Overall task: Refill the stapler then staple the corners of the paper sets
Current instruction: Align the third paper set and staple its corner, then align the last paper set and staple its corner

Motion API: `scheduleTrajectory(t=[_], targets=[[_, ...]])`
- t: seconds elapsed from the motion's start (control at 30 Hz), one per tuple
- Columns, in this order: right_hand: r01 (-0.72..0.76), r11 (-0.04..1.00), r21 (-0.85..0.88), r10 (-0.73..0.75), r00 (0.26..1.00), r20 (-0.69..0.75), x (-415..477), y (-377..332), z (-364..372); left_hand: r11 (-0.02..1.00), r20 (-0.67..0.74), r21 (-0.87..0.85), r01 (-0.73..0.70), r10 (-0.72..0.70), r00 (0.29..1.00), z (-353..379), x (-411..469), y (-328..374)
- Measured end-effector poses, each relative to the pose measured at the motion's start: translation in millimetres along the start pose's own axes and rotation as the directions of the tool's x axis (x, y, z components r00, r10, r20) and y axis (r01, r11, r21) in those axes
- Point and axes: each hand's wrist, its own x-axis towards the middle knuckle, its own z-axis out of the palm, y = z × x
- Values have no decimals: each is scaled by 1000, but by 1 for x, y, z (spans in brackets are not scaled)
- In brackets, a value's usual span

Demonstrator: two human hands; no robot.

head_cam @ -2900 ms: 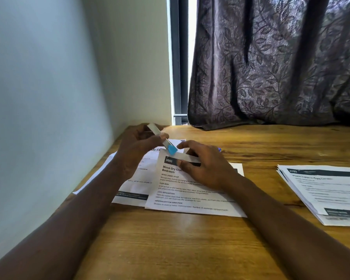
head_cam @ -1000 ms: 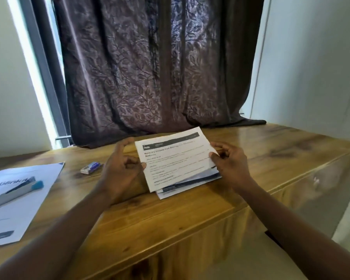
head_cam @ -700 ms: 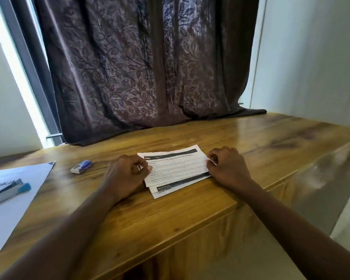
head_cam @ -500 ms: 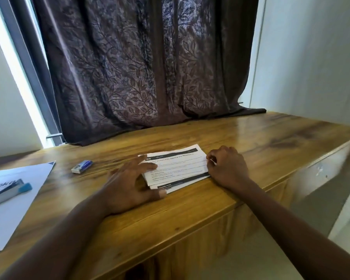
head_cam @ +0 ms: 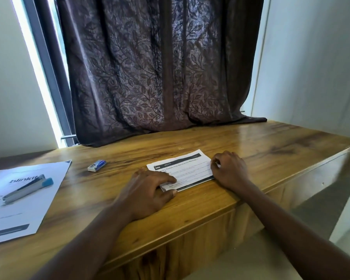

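1. The paper set (head_cam: 190, 168) is laid flat on the desk (head_cam: 271, 150).
2. Its near-left corner is pressed by the left hand (head_cam: 148, 193), fingers straight.
3. Its right edge is pinched by the right hand (head_cam: 229, 169).

We have 1 view, worn on the person's head, looking forward and down over the near edge of the wooden tabletop (head_cam: 261, 142). We face the dark curtain (head_cam: 160, 67) at the far side, walls (head_cam: 311, 57) flanking it and bowed by the wide lens. Both forearms (head_cam: 281, 219) rise from the bottom corners; the left hand (head_cam: 148, 190) and right hand (head_cam: 229, 170) meet at the paper set (head_cam: 190, 168) close below us, near mid-frame.
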Motion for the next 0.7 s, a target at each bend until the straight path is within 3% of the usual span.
scheduleTrajectory(t=[0.17,0.27,0.33,0.43,0.53,0.6,0.7], targets=[[106,994,29,-98,975,-198,-11,-13,-15,999,-44,45,10,-8,999,-14,-13,-4],[297,951,89,-251,904,-345,-21,-40,-15,993,-202,103,49,-28,979,-45,-37,-24],[416,897,152,-340,867,-365,-26,-72,-11,982,-310,147,121,-71,948,-69,-59,-48],[557,786,268,-485,825,-290,-29,-135,-3,939,-364,151,310,-238,900,-108,-97,-93],[638,722,270,-652,757,-47,-29,-203,9,873,-307,148,465,-406,861,-140,-128,-135],[628,719,298,-675,733,84,-29,-250,24,844,-303,96,527,-480,823,-153,-144,-160],[568,742,357,-649,742,169,-31,-315,44,817,-298,87,570,-524,798,-158,-159,-184]])
